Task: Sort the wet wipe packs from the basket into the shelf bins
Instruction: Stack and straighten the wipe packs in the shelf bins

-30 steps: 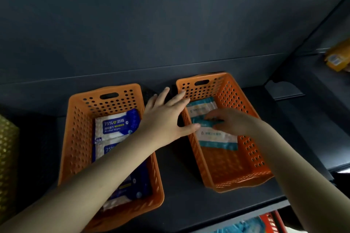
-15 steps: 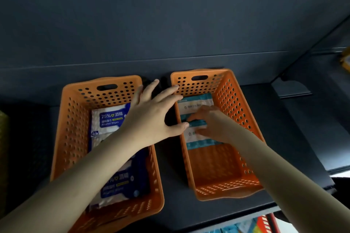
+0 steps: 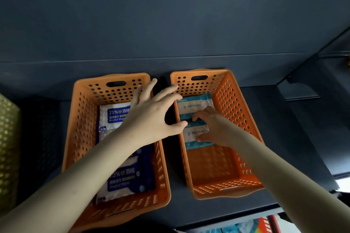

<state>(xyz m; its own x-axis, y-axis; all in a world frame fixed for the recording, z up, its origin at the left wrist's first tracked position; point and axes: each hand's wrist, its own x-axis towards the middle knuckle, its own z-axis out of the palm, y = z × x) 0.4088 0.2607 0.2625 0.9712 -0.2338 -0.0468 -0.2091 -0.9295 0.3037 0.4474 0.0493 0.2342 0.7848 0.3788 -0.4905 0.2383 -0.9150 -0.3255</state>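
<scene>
grip: my right hand (image 3: 214, 128) curled on teal pack (image 3: 190, 135) | feel: light, squashy, slick film — I'd pinch its long edges | left hand (image 3: 151, 117): spread, thumb on bin (image 3: 187, 162) rim

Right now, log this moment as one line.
left hand: open, thumb on right bin wall | right hand: grips near teal pack inside it | left bin: blue alcohol wipe packs

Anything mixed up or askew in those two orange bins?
Nothing stands out. Left bin holds only blue alcohol wipe packs, right bin only teal packs, lying flat. Right hand pinches the near one.
</scene>
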